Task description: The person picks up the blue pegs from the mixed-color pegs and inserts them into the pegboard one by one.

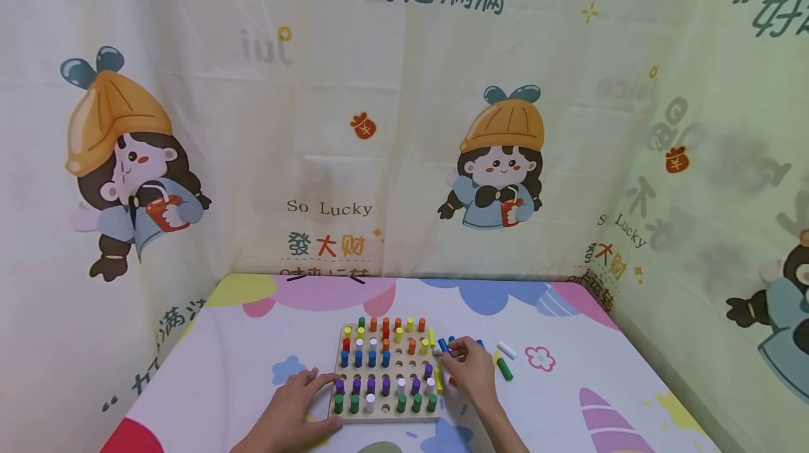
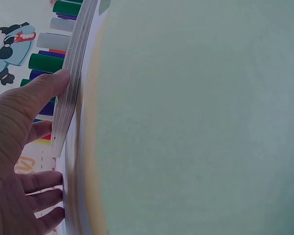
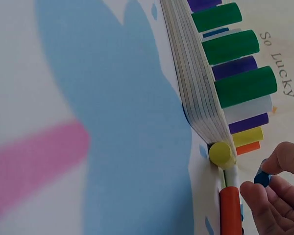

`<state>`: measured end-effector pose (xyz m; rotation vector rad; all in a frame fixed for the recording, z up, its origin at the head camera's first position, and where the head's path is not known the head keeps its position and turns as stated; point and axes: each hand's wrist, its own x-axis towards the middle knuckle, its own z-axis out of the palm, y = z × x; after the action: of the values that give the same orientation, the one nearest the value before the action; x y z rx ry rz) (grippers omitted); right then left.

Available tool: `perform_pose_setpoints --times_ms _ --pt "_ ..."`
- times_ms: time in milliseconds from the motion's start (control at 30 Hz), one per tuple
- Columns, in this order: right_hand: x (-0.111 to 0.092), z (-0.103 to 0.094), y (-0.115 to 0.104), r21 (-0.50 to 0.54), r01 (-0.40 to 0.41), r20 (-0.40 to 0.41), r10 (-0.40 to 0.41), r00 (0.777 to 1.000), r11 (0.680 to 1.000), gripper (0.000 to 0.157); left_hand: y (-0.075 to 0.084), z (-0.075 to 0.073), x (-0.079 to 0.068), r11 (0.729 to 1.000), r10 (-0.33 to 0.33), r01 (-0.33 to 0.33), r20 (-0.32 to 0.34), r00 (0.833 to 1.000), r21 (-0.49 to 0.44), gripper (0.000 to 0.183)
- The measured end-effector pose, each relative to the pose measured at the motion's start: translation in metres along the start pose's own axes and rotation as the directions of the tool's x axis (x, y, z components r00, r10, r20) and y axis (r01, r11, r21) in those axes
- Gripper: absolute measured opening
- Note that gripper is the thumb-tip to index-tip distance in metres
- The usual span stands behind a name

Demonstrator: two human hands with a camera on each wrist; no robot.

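Observation:
A wooden pegboard (image 1: 382, 419) lies on the table, holding rows of coloured pegs, among them several green pegs (image 3: 245, 87) along its near side. Bare holes show right of the row of blue pegs (image 1: 372, 359). My left hand (image 1: 287, 404) is at the board's left side, thumb and index fingertip touching its edge near the front corner, other fingers extended. Beyond the board's right edge, my right hand (image 1: 472, 369) pinches a blue peg (image 3: 261, 179) between thumb and index finger. The peg is tilted, off the board.
Loose pegs lie right of the board: a white peg (image 1: 507, 350), a green peg (image 1: 504, 369), a yellow peg (image 1: 439, 380) close along the edge, and a red-orange peg (image 3: 230, 210). Some blue ones are partly hidden by the right hand. Printed curtains (image 1: 404, 158) stand behind the patterned table (image 1: 253, 340).

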<state>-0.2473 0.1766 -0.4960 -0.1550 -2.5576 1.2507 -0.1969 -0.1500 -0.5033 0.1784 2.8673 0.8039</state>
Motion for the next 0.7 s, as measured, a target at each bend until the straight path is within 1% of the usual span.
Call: perform_pose_setpoints --times_ms 167,433,700 --pt "-0.003 0.002 -0.002 0.064 0.016 0.025 -0.018 1.000 0.998 0.022 0.000 0.000 0.000 1.000 0.009 -0.009 -0.001 1.000 -0.005 0.083" --pt "-0.006 0.005 -0.004 0.072 0.057 0.043 -0.060 0.997 0.996 0.020 0.001 -0.001 -0.001 1.000 -0.006 0.006 0.021 1.000 -0.024 0.082" --pt "-0.009 0.005 -0.012 0.096 0.079 0.057 -0.085 0.995 0.992 0.020 0.000 -0.001 -0.001 1.000 0.004 -0.003 0.010 1.000 -0.010 0.083"
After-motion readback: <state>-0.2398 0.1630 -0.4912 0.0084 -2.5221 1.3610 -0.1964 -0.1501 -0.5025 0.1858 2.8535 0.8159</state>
